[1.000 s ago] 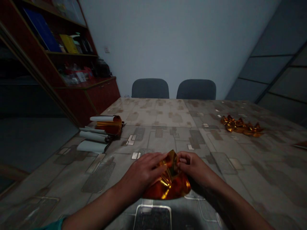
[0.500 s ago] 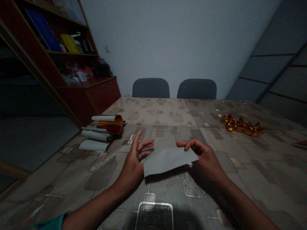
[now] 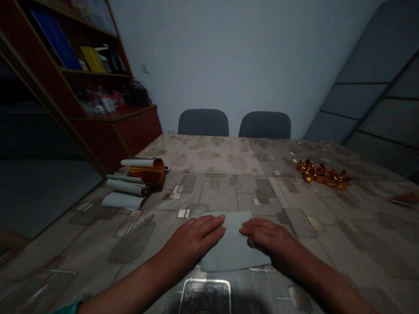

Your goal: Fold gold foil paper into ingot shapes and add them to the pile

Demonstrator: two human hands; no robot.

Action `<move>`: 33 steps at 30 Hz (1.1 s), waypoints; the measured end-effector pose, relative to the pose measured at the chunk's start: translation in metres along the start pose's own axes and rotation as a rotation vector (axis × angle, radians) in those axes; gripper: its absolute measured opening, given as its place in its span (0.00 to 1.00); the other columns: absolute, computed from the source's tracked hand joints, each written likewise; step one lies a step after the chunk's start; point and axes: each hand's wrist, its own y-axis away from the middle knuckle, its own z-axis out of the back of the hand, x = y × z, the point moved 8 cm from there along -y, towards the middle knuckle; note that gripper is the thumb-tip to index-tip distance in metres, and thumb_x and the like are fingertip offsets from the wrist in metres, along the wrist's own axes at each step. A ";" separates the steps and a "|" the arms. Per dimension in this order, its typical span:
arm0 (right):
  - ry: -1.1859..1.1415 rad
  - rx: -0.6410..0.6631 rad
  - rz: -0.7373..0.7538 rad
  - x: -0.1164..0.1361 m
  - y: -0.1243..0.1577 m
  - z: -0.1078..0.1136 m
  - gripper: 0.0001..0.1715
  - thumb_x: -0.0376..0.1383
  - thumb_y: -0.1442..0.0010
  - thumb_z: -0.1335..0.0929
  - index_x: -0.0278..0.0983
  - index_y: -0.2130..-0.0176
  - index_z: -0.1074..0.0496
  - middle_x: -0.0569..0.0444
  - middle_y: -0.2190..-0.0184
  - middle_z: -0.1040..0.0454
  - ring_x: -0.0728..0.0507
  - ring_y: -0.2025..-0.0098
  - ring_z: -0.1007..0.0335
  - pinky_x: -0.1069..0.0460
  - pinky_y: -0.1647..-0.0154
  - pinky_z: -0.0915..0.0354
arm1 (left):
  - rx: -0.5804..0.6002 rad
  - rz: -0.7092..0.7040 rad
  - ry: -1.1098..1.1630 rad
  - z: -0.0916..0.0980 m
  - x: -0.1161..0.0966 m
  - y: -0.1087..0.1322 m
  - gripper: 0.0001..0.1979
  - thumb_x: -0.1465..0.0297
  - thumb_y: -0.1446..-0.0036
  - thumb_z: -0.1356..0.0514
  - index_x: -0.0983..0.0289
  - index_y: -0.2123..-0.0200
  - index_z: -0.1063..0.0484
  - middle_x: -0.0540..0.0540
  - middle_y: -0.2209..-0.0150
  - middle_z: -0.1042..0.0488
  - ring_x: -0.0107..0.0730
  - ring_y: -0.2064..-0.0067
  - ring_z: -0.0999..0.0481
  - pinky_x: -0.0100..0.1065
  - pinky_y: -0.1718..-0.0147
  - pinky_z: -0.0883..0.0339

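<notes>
A pale sheet of paper (image 3: 234, 253) lies on the patterned tabletop right in front of me. My left hand (image 3: 199, 235) rests over its left side, palm down, with the fingers stretched out flat across it. On the right edge lies my right hand (image 3: 266, 237), its fingers slightly bent and touching the paper, the thumb partly tucked beneath them. Neither hand lifts the sheet. To the left, several curled foil-and-paper sheets (image 3: 126, 186), pale outside and shiny gold inside, sit in a loose pile. Folded gold foil pieces (image 3: 322, 174) stand in a row at the right.
Another gold piece (image 3: 405, 199) lies near the table's right edge. Two grey chairs (image 3: 203, 123) stand behind the far edge, against the wall. A red-brown cabinet (image 3: 137, 133) with loaded shelves is at the left. The patterned tablecloth (image 3: 225, 152) covers the table.
The paper has come down from a tilted position between my hands to lie flat on the table. Both hands have lowered, and the left has turned palm down onto it.
</notes>
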 end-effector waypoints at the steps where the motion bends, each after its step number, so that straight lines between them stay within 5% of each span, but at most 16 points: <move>1: 0.018 0.019 0.015 0.005 0.002 -0.001 0.28 0.17 0.45 0.40 0.42 0.55 0.25 0.51 0.46 0.23 0.42 0.42 0.31 0.41 0.37 0.43 | -0.004 -0.022 -0.004 0.001 -0.003 0.002 0.17 0.77 0.34 0.48 0.60 0.44 0.31 0.58 0.41 0.27 0.42 0.45 0.24 0.42 0.55 0.26; 5: 0.044 0.053 0.025 0.018 0.000 0.002 0.32 0.21 0.54 0.34 0.39 0.50 0.27 0.45 0.45 0.25 0.36 0.42 0.33 0.40 0.39 0.41 | -0.063 -0.040 0.033 0.008 -0.007 0.012 0.17 0.80 0.36 0.50 0.62 0.49 0.29 0.58 0.48 0.21 0.41 0.49 0.21 0.41 0.56 0.24; 11: -0.052 0.020 0.026 0.026 -0.006 0.008 0.17 0.28 0.40 0.35 0.41 0.55 0.22 0.48 0.59 0.20 0.39 0.57 0.26 0.44 0.52 0.34 | -0.045 0.029 0.184 0.009 -0.005 0.017 0.11 0.67 0.41 0.40 0.65 0.55 0.26 0.63 0.48 0.22 0.51 0.49 0.21 0.50 0.56 0.24; 14: -0.125 0.015 0.006 0.026 -0.008 0.008 0.15 0.31 0.35 0.36 0.42 0.57 0.21 0.51 0.66 0.20 0.41 0.63 0.26 0.45 0.56 0.34 | -0.130 0.077 0.284 0.013 -0.001 0.015 0.06 0.67 0.39 0.40 0.63 0.66 0.26 0.57 0.55 0.18 0.44 0.53 0.18 0.43 0.56 0.23; 21: -0.144 -0.095 -0.193 0.001 -0.010 0.008 0.12 0.35 0.35 0.34 0.39 0.69 0.25 0.53 0.74 0.27 0.41 0.66 0.31 0.46 0.63 0.38 | -0.127 0.303 0.432 0.007 0.015 0.013 0.06 0.70 0.37 0.43 0.61 0.61 0.26 0.53 0.63 0.18 0.35 0.63 0.18 0.34 0.63 0.23; 28: -0.026 -0.187 -0.362 -0.018 -0.013 0.006 0.05 0.33 0.40 0.31 0.40 0.68 0.25 0.51 0.72 0.25 0.38 0.65 0.31 0.44 0.62 0.39 | -0.118 0.393 0.351 -0.004 0.022 0.021 0.24 0.69 0.37 0.42 0.59 0.39 0.39 0.57 0.47 0.22 0.38 0.50 0.20 0.38 0.53 0.24; 33: 0.002 -0.215 -0.413 -0.024 -0.010 0.004 0.09 0.32 0.41 0.31 0.41 0.58 0.24 0.51 0.68 0.24 0.38 0.65 0.30 0.44 0.61 0.37 | -0.150 0.309 0.246 -0.002 0.014 0.016 0.20 0.71 0.36 0.46 0.57 0.41 0.35 0.62 0.36 0.34 0.39 0.47 0.22 0.39 0.54 0.23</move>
